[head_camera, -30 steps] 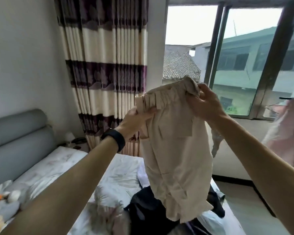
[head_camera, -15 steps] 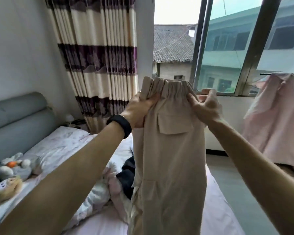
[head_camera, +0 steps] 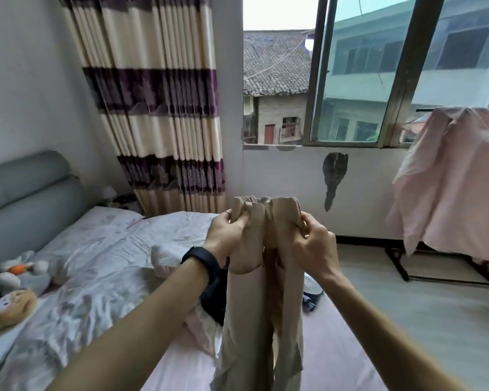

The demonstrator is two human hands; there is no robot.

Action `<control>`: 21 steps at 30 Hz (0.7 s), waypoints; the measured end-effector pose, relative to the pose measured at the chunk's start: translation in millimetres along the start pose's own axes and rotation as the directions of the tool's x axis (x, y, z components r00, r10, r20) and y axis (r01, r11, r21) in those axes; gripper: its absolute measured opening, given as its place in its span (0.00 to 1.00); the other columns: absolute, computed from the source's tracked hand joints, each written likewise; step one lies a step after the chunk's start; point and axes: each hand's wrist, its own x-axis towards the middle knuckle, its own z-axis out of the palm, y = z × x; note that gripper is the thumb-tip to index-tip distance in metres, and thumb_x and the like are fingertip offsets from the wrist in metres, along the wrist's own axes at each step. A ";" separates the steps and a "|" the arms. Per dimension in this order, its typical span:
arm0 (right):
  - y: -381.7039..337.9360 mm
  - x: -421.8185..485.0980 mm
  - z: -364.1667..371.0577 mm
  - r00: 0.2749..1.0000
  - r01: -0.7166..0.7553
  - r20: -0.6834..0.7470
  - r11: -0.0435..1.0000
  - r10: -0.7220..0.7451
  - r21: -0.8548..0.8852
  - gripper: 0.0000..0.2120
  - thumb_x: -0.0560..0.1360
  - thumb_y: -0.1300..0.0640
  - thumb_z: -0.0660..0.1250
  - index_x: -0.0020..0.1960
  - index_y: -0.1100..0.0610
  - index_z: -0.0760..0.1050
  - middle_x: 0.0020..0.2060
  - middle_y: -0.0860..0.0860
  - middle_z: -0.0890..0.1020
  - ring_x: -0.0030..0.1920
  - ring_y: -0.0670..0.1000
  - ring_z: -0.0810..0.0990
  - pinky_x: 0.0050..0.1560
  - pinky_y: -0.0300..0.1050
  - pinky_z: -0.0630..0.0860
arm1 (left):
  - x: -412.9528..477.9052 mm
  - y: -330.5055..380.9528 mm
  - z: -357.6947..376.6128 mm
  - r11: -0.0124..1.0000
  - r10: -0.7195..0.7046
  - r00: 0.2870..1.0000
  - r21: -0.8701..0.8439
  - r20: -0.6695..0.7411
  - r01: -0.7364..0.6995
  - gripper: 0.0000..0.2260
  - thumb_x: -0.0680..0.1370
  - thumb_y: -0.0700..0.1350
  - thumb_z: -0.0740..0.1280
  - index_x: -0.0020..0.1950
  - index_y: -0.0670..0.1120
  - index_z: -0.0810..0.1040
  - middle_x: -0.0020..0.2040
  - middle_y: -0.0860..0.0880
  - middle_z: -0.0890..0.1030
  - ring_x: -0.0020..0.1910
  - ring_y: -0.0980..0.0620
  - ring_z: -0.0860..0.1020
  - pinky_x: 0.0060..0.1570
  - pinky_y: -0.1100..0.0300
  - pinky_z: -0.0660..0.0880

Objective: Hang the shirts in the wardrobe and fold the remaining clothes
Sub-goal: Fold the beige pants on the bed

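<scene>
- Hands at centre frame: left hand (head_camera: 227, 237) and right hand (head_camera: 314, 245) each pinch the gathered waistband of beige trousers (head_camera: 261, 292).
- Trousers hang folded lengthwise above the bed (head_camera: 102, 255), lower centre.

Trousers (head_camera: 261, 320) cut off at bottom edge, dark clothes (head_camera: 214, 301) — half hidden

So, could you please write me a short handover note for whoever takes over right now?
Left hand and right hand each grip the waistband of the beige trousers, halves brought together, legs hanging over the bed.
Dark clothes lie heaped on the bed; a pink shirt hangs on the rack.
Done: trousers doubled lengthwise. To do: finish folding them, fold the heap, hang the shirt; no wardrobe is in view.
</scene>
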 end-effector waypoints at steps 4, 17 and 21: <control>-5.4 -6.5 8.4 0.990 0.131 -0.052 0.989 -0.135 -0.063 0.13 0.77 0.49 0.71 0.61 0.43 0.82 0.44 0.45 0.82 0.40 0.47 0.79 0.49 0.43 0.75 | -0.3 -2.1 0.9 1.000 -0.003 1.000 0.015 -0.023 0.003 0.11 0.79 0.53 0.69 0.43 0.47 0.81 0.42 0.47 0.85 0.47 0.45 0.83 0.52 0.48 0.81; 11.4 6.2 0.3 0.975 -0.109 0.221 0.891 0.010 0.441 0.19 0.70 0.59 0.77 0.58 0.45 0.81 0.54 0.51 0.82 0.54 0.52 0.82 0.50 0.37 0.77 | 2.4 9.9 -7.6 0.993 0.069 0.959 -0.116 0.274 -0.038 0.04 0.81 0.36 0.65 0.54 0.41 0.78 0.47 0.43 0.80 0.47 0.47 0.79 0.46 0.57 0.78; 21.8 34.3 -25.7 0.870 -0.424 0.425 0.819 0.250 0.386 0.52 0.63 0.43 0.81 0.79 0.48 0.58 0.63 0.45 0.73 0.64 0.48 0.74 0.65 0.47 0.65 | 4.3 28.9 -25.1 0.971 0.089 0.868 -0.235 0.488 0.032 0.14 0.76 0.33 0.64 0.62 0.36 0.75 0.50 0.42 0.80 0.49 0.48 0.79 0.53 0.56 0.79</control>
